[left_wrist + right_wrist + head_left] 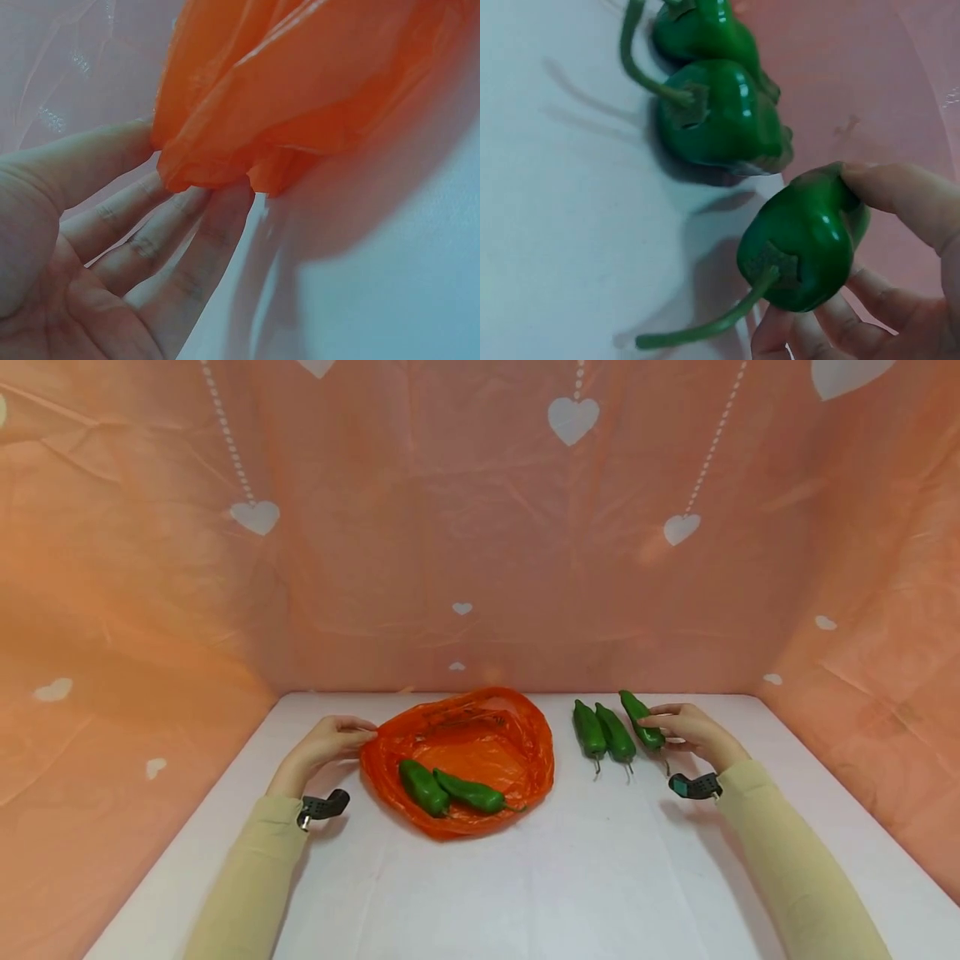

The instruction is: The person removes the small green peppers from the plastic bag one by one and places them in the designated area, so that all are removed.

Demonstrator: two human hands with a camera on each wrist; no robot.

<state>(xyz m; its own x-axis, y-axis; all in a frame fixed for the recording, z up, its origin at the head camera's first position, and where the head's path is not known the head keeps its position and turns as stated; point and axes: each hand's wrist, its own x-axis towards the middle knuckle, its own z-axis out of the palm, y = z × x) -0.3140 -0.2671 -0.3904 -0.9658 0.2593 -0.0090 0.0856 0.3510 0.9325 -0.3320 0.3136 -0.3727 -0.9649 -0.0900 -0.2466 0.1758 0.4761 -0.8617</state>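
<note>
The right hand (690, 731) is pinching the rightmost green pepper (636, 714) by its body, a light, steady hold probably serving best, while the left hand (326, 745) is pinching the orange bag's (542, 752) left edge, two loose peppers (588, 731) are lying between, and the white table's (525, 885) near side is offering most room.

On the surface (525, 893), the plastic bag (461, 747) lies right of the left fingers (352, 738), its edge between them. Two bagged peppers (474, 793) lie right of and nearer the person than those fingers. Between the right fingers (667, 722) is the third pepper (636, 714); left of these, two loose peppers (615, 733) lie side by side.
</note>
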